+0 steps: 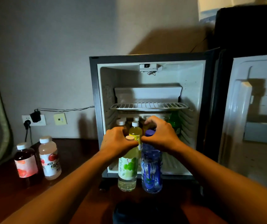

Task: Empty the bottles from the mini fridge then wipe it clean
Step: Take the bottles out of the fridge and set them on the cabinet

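Note:
The mini fridge stands open in front of me, its door swung to the right. My left hand grips the neck of a pale green grape-drink bottle with a white cap. My right hand grips the neck of a blue bottle with a purple cap. Both bottles hang in front of the fridge's lower edge. Behind my hands, on the fridge floor, stand a yellow bottle, a green bottle and several more white-capped ones, partly hidden.
On the dark wooden surface at the left stand a dark red bottle and a pale pink bottle. A wire shelf spans the fridge's middle. A wall socket with plugs and a cable sit left of the fridge.

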The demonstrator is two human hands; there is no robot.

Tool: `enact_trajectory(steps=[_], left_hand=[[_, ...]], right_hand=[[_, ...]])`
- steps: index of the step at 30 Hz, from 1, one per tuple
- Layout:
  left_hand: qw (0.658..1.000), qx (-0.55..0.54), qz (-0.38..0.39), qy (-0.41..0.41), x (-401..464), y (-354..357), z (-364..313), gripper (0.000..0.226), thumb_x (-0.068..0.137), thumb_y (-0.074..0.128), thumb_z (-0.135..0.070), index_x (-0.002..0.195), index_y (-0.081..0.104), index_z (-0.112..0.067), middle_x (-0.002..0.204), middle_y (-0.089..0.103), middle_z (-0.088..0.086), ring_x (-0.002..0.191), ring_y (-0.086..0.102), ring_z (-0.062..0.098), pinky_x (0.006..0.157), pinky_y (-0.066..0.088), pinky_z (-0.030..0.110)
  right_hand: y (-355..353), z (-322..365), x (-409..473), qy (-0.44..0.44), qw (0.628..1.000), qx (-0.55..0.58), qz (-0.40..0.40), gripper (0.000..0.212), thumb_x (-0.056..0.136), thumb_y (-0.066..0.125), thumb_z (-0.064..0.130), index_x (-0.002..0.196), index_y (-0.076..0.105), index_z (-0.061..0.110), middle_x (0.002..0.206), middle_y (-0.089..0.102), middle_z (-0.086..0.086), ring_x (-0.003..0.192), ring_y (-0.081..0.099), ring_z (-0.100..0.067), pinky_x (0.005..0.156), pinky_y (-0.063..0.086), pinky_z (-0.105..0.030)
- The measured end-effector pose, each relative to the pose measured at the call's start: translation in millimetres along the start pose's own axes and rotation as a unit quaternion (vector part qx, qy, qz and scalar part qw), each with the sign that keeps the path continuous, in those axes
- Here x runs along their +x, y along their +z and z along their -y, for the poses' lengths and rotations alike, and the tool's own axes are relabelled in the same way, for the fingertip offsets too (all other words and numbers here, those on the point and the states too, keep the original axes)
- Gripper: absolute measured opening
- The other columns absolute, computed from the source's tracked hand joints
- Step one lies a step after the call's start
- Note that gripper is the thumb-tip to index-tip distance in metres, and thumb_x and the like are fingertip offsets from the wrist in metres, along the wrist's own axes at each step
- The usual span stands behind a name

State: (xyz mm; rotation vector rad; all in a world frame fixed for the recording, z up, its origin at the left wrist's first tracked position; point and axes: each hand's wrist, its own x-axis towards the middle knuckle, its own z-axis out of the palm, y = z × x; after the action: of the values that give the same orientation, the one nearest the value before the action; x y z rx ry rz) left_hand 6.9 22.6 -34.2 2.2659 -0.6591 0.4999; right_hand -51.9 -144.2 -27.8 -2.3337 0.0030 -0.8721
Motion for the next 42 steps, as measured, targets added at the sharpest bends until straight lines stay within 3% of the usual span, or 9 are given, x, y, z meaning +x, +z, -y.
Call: enact_trajectory(steps=[5, 9, 11, 13, 19, 28, 34, 38, 42], left_hand=[[0.999, 0.015, 0.009, -0.027, -10.4, -32.3, 19.1, 0.059, 0.049, 0.069, -0.068, 0.066, 0.070, -0.012, 0.059, 0.068, 0.002, 0.059, 0.067, 0.011, 0.058, 0.058, 0.035], [0.998, 0.049, -0.001, -0.040, -15.1, -51.1, 36.3, 0.055, 0.049, 0.065, -0.067, 0.066, 0.071, -0.014, 0.060, 0.068, 0.000, 0.060, 0.066, 0.011, 0.060, 0.058, 0.037], [0.997, 0.061, -0.010, -0.052, -17.5, -60.1, 44.0, 0.038, 0.059, 0.073, -0.054, 0.068, 0.071, -0.017, 0.061, 0.069, -0.002, 0.060, 0.065, 0.008, 0.061, 0.059, 0.036], [0.995, 0.079, -0.013, -0.064, -20.2, -70.6, 51.5, 0.030, 0.065, 0.077, -0.046, 0.071, 0.071, -0.017, 0.063, 0.069, -0.002, 0.060, 0.066, 0.008, 0.061, 0.060, 0.033], [0.985, 0.130, -0.036, -0.106, -30.6, -107.8, 76.7, 0.039, 0.063, 0.076, -0.051, 0.070, 0.072, -0.013, 0.062, 0.068, 0.005, 0.064, 0.065, 0.018, 0.059, 0.056, 0.035], [0.970, 0.171, -0.044, -0.167, -47.5, -142.4, 126.5, 0.047, 0.052, 0.067, -0.057, 0.067, 0.072, -0.014, 0.063, 0.067, 0.004, 0.065, 0.065, 0.019, 0.057, 0.054, 0.031], [0.964, 0.155, -0.055, -0.208, -55.6, -168.8, 172.7, 0.033, 0.063, 0.079, -0.048, 0.059, 0.061, -0.021, 0.059, 0.061, -0.005, 0.057, 0.059, 0.008, 0.043, 0.037, 0.019], [0.967, 0.164, -0.046, -0.192, -58.9, -175.0, 181.1, 0.045, 0.054, 0.065, -0.059, 0.073, 0.071, -0.019, 0.066, 0.067, -0.004, 0.062, 0.063, 0.010, 0.051, 0.055, 0.030], [0.959, 0.176, -0.061, -0.213, -61.8, -190.5, 208.8, 0.018, 0.070, 0.072, -0.042, 0.075, 0.070, -0.025, 0.071, 0.069, -0.003, 0.066, 0.065, 0.011, 0.059, 0.058, 0.029]], right_hand=[[11.2, 24.2, -1.2, -0.037, 0.998, 0.019, 0.049, 0.048, 0.061, 0.083, 0.029, 0.103, 0.061, 0.026, 0.093, 0.065, 0.005, 0.083, 0.062, -0.012, 0.072, 0.054, -0.024], [25.6, 46.9, 0.2, -0.066, 0.993, 0.058, 0.081, 0.044, 0.064, 0.082, 0.020, 0.102, 0.060, 0.023, 0.083, 0.061, 0.013, 0.073, 0.058, -0.002, 0.061, 0.041, -0.009], [36.3, 56.5, 3.9, -0.081, 0.990, 0.067, 0.093, 0.043, 0.064, 0.082, 0.019, 0.102, 0.061, 0.021, 0.084, 0.064, 0.013, 0.075, 0.060, 0.002, 0.065, 0.045, -0.011], [48.8, 63.9, 9.6, -0.094, 0.987, 0.076, 0.105, 0.043, 0.064, 0.083, 0.020, 0.102, 0.063, 0.019, 0.090, 0.069, 0.005, 0.082, 0.064, -0.006, 0.072, 0.051, -0.019], [84.9, 90.8, 20.8, -0.120, 0.981, 0.064, 0.138, 0.037, 0.065, 0.083, 0.022, 0.099, 0.070, 0.014, 0.093, 0.071, 0.000, 0.086, 0.066, -0.013, 0.080, 0.055, -0.029], [146.1, 121.3, 23.6, -0.135, 0.972, 0.073, 0.178, 0.034, 0.066, 0.085, 0.024, 0.096, 0.071, 0.016, 0.088, 0.071, 0.002, 0.080, 0.066, -0.011, 0.074, 0.053, -0.023], [193.2, 146.8, 30.6, -0.160, 0.961, 0.085, 0.208, 0.033, 0.065, 0.085, 0.027, 0.093, 0.069, 0.020, 0.086, 0.070, 0.004, 0.080, 0.065, -0.010, 0.065, 0.046, -0.011], [197.4, 154.3, 31.2, -0.172, 0.954, 0.091, 0.228, 0.031, 0.066, 0.085, 0.027, 0.091, 0.070, 0.018, 0.084, 0.068, 0.004, 0.077, 0.063, -0.010, 0.065, 0.048, -0.013], [223.0, 168.8, 35.0, -0.190, 0.948, 0.094, 0.236, 0.025, 0.066, 0.086, 0.023, 0.085, 0.069, 0.020, 0.079, 0.067, 0.006, 0.072, 0.062, -0.008, 0.059, 0.044, -0.010]])
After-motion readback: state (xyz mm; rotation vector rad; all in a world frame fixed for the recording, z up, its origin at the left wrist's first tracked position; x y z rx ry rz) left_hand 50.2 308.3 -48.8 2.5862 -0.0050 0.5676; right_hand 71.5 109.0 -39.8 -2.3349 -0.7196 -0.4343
